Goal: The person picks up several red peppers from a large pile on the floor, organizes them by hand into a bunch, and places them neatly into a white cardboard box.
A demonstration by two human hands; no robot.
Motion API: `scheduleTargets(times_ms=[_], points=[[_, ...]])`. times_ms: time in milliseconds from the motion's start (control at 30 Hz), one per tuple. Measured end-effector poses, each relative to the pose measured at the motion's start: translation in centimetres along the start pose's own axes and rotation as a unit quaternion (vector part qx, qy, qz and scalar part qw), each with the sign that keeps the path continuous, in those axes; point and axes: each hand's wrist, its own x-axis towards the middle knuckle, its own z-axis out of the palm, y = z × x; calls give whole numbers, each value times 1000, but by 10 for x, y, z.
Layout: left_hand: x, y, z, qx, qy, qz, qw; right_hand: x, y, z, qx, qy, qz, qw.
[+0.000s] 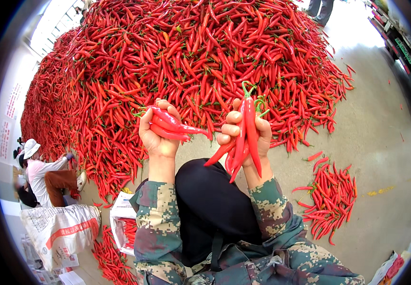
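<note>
My left hand (161, 135) is closed around a few red chili peppers (166, 121), their green stems toward the left and their tips toward the right. In my right hand (262, 131) is a bunch of several red chili peppers (251, 124), stems up and tips hanging down. Both hands are raised above my knees, in front of a very large heap of red chili peppers (198, 60). The two hands are apart. My fingers partly hide the peppers they hold.
A smaller chili pile (330, 199) lies on the concrete floor at right. At left are an open white box (121, 210) holding chilies, a woven sack (63, 231) and another pile (112, 260). A person (48, 174) sits beside the heap. A truck (405, 53) stands at upper right.
</note>
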Motion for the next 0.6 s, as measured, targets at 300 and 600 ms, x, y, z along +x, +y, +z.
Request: scheduleTargets(times_ms=[300,600], points=[[-6,8,14,20,-15,44,999,-2,5,53,-448,73,105,885],[-2,7,13,32,39,83,995,-1,33,44,-483,95,56,869]])
